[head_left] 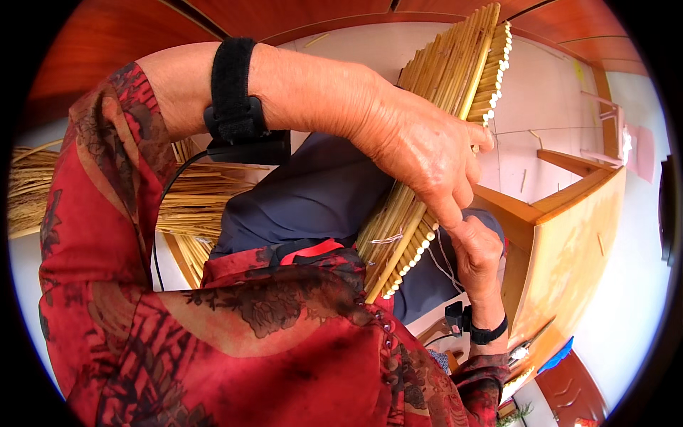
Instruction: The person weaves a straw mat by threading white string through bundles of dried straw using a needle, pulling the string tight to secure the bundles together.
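A long panel of straw-coloured stalks (441, 75), laid side by side, slants across my lap; pale cut ends line its right edge. My left hand (427, 146) lies over the middle of it, fingers bent around that edge, with the index finger stretched down toward my right thumb. Just off the same edge, my right hand (478, 245) is closed in a pinch; what sits between its fingertips is hidden. A thin pale string (445, 267) hangs in a loop between the panel and my right hand. Nearer me, a short tied string (388, 238) lies across the stalks.
At the left lies a big bundle of loose stalks (203, 203). To the right stands a light wooden table (569, 249) with an open frame, a thin metal tool (535, 337) and a blue item (557, 356) near it. Reddish wooden cabinets (313, 13) edge the far side.
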Motion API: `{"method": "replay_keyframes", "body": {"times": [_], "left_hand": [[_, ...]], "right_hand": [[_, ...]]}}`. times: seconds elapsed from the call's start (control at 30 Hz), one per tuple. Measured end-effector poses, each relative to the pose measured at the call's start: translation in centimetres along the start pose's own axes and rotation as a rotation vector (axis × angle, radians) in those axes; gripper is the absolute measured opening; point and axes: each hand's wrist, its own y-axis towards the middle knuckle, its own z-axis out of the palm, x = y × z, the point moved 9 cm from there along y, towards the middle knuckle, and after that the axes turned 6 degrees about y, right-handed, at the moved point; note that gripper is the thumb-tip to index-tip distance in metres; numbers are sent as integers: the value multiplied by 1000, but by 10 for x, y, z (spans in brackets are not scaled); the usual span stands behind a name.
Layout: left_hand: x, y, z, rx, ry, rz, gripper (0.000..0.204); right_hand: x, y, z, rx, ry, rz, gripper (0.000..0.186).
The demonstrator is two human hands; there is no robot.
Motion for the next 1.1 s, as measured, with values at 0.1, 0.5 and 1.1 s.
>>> {"method": "replay_keyframes", "body": {"times": [0.1, 0.5, 1.1], "left_hand": [[-2, 0, 3, 56, 27, 15, 21], [-3, 2, 2, 28, 18, 12, 19], [-4, 3, 1, 25, 4, -5, 15]], "right_hand": [[-2, -3, 3, 39, 10, 80, 23], [-4, -7, 4, -62, 67, -1, 28], [-4, -4, 7, -28, 102, 6, 29]]}}
